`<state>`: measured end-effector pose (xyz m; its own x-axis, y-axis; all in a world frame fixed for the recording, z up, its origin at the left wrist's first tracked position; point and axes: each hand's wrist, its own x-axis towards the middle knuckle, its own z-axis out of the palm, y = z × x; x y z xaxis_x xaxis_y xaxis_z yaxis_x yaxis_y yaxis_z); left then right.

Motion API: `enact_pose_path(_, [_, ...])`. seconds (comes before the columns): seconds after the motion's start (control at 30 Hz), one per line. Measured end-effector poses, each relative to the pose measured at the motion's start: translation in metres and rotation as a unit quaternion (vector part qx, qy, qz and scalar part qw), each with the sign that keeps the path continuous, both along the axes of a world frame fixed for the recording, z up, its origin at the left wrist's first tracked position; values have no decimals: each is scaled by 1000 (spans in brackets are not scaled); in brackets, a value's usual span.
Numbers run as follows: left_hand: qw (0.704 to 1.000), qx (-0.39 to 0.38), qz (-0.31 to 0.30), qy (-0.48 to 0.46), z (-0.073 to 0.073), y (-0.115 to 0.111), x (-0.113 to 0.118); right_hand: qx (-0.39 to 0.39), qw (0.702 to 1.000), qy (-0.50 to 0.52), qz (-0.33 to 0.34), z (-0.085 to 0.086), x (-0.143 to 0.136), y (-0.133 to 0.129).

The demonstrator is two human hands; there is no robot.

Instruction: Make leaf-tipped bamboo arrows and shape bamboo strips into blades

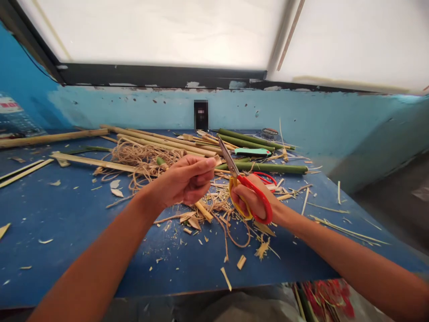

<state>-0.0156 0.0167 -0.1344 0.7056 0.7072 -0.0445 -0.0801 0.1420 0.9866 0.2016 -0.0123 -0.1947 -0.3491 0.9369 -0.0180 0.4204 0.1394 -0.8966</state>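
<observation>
My left hand, near the middle of the view, pinches a small pale brown piece between thumb and fingertips. Just right of it, my right hand has its fingers in the handles of red and yellow scissors. Their blades point up and to the left, close beside the small piece. Whether the blades touch it is not clear. Below both hands lie wood shavings and loops of brown twine.
On the blue table lie tangled twine, pale bamboo sticks, green stalks and a mint-green cutter. A black phone leans on the wall. A plastic bottle is at the far left.
</observation>
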Motion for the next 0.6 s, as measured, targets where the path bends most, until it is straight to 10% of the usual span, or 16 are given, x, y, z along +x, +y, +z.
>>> enact_pose_path(0.3, [938, 228, 233, -115, 49, -19, -28, 58, 982, -176, 27, 19, -23, 3])
enact_pose_path(0.43, [861, 351, 357, -89, 81, -42, -49, 173, 954, -226, 96, 38, -87, 21])
enact_pose_path(0.6, [800, 405, 440, 36, 83, -62, -51, 230, 924, -227, 204, 46, -188, 47])
